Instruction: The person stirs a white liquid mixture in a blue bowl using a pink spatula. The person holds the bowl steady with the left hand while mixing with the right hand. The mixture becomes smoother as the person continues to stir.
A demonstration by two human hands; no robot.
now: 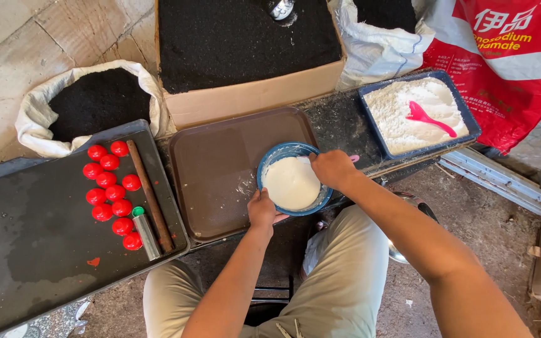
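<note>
On brown tray [214, 169]: blue bowl [270, 159] gripped at near rim by left hand [262, 209]; right hand [332, 169] fingers curled around pink utensil [353, 158], mostly hidden, handle end pointing right.

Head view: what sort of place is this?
Probably a makeshift outdoor workshop: sacks of black powder, a box of the same, a tray of white powder, red balls on a low bench.

A large red sack [508, 69] with a white band and white lettering slumps at the top right. Left of it stands a white bag [370, 47]. An open tan cardboard box [252, 97] sits top centre; another white bag [39, 119] lies left.
</note>
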